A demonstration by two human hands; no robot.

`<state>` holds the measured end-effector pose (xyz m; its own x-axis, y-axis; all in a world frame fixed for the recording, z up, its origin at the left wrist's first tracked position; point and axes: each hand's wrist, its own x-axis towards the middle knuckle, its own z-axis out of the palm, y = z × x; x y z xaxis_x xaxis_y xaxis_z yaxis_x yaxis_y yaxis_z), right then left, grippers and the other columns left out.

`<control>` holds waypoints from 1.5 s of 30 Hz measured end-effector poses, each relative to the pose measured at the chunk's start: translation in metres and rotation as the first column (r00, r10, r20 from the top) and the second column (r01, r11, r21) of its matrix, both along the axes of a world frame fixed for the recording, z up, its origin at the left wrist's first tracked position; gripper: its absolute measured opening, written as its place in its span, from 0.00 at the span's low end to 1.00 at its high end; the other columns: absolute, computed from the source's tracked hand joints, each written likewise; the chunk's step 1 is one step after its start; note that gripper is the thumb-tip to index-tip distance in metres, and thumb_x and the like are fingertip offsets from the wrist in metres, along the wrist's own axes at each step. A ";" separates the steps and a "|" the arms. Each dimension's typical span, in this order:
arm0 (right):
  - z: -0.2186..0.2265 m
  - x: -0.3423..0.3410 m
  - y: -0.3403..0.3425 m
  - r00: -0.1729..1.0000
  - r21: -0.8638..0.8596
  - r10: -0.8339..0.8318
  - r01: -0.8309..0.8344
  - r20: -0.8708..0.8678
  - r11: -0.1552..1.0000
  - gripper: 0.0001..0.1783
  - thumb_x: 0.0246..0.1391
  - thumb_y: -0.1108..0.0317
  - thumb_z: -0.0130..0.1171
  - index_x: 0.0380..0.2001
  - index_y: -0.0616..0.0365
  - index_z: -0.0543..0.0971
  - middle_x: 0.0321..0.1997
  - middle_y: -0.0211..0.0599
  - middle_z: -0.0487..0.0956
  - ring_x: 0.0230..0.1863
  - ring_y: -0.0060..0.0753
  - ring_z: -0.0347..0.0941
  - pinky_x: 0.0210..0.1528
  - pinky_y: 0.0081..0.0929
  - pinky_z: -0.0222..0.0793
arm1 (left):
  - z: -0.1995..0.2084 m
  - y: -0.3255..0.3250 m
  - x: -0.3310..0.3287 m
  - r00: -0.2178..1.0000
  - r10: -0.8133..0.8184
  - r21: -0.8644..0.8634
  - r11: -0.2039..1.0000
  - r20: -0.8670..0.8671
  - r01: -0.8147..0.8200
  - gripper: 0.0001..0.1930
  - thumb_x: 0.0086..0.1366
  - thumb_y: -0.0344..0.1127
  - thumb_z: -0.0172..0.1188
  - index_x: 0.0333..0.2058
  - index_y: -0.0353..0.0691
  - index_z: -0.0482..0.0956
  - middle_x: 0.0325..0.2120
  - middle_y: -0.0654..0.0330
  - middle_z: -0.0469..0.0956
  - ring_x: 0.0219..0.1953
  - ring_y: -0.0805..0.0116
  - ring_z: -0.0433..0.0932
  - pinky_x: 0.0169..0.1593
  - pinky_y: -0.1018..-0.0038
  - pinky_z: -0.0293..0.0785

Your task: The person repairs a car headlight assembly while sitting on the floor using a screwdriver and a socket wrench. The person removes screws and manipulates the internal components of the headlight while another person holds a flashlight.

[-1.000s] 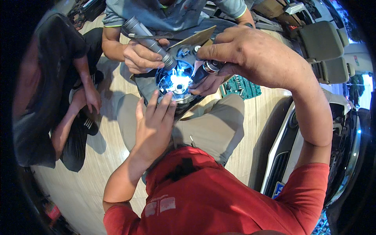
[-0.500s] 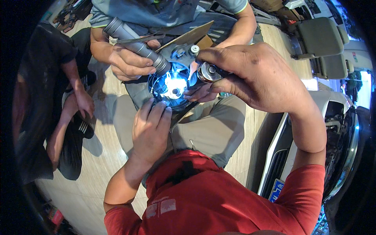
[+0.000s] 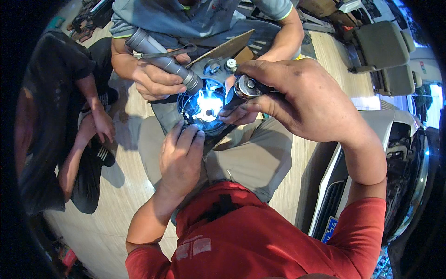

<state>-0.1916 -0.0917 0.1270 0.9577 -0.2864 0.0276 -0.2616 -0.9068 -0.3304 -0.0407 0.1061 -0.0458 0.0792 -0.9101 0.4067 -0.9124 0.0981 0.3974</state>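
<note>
Grasping the round-headed tool, our right hand sits right of the lit housing; our left hand, nearer, lies unclenched at its near rim.

A car workshop, apparently: 1 white car with an open engine bay.

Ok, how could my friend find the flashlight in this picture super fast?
Start with the person in the grey-blue cloth shirt at the top. Just below, left of the picture's centre, that person's hand holds a long, grey, tube-shaped flashlight slanting down toward a bright white glow. Unlike the round-headed silver tool in the red-sleeved person's right hand, it has a dark strap.
</note>
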 end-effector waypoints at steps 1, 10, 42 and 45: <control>-0.001 0.000 0.001 0.999 0.006 -0.011 0.011 0.031 1.000 0.17 0.52 0.65 0.65 0.42 0.63 0.77 0.25 0.55 0.79 0.34 0.60 0.78 0.37 0.50 0.71 | 0.001 -0.001 0.000 1.000 -0.003 0.006 1.000 -0.005 0.003 0.13 0.56 0.28 0.60 0.42 0.36 0.79 0.46 0.52 0.76 0.51 0.44 0.74 0.51 0.54 0.75; 0.000 0.001 -0.017 0.994 0.109 0.097 -0.092 -0.041 0.990 0.25 0.55 0.63 0.65 0.54 0.63 0.75 0.41 0.53 0.82 0.42 0.57 0.80 0.44 0.40 0.75 | -0.003 0.000 0.000 0.999 0.047 0.002 0.999 0.003 -0.047 0.11 0.56 0.27 0.61 0.40 0.37 0.81 0.46 0.55 0.78 0.52 0.46 0.75 0.53 0.55 0.75; -0.013 0.008 -0.002 0.997 -0.150 -0.056 0.048 -0.050 0.987 0.23 0.44 0.59 0.71 0.39 0.57 0.73 0.29 0.38 0.76 0.31 0.48 0.77 0.32 0.39 0.71 | -0.012 -0.003 0.002 0.999 -0.030 -0.040 0.999 0.029 0.031 0.11 0.59 0.28 0.61 0.41 0.35 0.82 0.47 0.53 0.77 0.50 0.44 0.75 0.49 0.54 0.75; -0.019 0.009 -0.008 0.993 -0.005 0.038 -0.037 0.113 0.999 0.20 0.44 0.64 0.70 0.37 0.58 0.72 0.29 0.40 0.75 0.32 0.51 0.76 0.32 0.42 0.70 | -0.010 -0.006 0.000 1.000 -0.013 -0.021 1.000 -0.002 0.013 0.11 0.58 0.27 0.62 0.42 0.36 0.82 0.45 0.53 0.78 0.49 0.45 0.76 0.51 0.55 0.74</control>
